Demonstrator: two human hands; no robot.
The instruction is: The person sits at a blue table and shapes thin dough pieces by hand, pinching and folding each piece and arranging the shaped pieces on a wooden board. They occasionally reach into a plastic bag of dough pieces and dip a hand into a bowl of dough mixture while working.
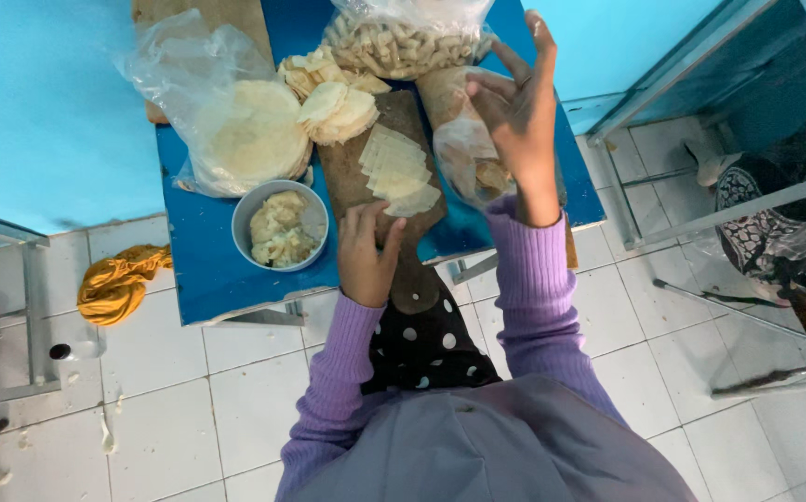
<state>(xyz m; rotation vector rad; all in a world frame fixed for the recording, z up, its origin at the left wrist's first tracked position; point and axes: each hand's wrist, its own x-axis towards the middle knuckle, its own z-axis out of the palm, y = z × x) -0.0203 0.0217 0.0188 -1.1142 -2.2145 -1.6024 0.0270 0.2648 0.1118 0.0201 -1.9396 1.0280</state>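
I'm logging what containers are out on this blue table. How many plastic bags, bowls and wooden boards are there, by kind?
Plastic bags: 3 (flat rounds, top bag of small pieces, bag at the right hand)
Bowls: 1 (grey bowl)
Wooden boards: 2 (centre board, far board)
Total: 6

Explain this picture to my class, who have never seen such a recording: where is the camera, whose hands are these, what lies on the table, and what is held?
The single camera sits on the person's head and looks straight down. Both hands, in purple sleeves, are theirs. The left hand rests on a wooden board beside a row of pale square wrappers. The right hand is raised over a clear bag and grips nothing that I can see. On the blue table also lie a bowl of filling, bagged round wrappers and a bag of pale snacks.
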